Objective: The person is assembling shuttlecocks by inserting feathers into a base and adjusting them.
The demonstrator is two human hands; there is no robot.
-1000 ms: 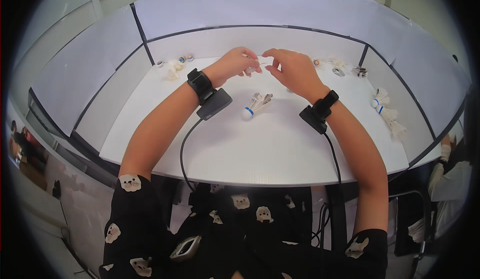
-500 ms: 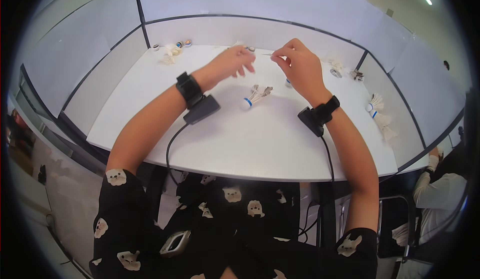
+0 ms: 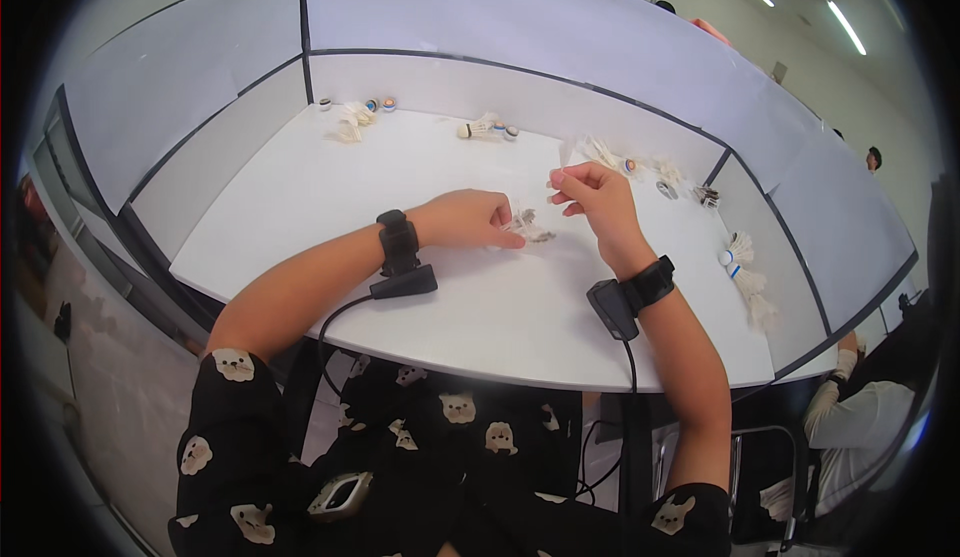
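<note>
A worn shuttlecock (image 3: 530, 225) lies on the white table in front of me, its grey-white feathers pointing right. My left hand (image 3: 470, 219) is closed around its cork end, which the fingers hide. Higher up and to the right, my right hand (image 3: 600, 200) pinches a thin, pale feather (image 3: 566, 152) upright between thumb and fingertips. Both wrists wear black straps with a cabled device.
Along the back lie a shuttlecock (image 3: 478, 127), loose corks (image 3: 389, 104) and feather pieces (image 3: 352, 120). More feathers (image 3: 603, 155) and shuttlecocks (image 3: 742, 249) lie to the right. White partitions (image 3: 500, 77) enclose the table (image 3: 480, 327). Another person's sleeve (image 3: 865, 417) shows at far right.
My left hand has come down from above the table onto the shuttlecock and closed around it. The right hand still pinches the feather, now held more upright. The view has shifted slightly.
</note>
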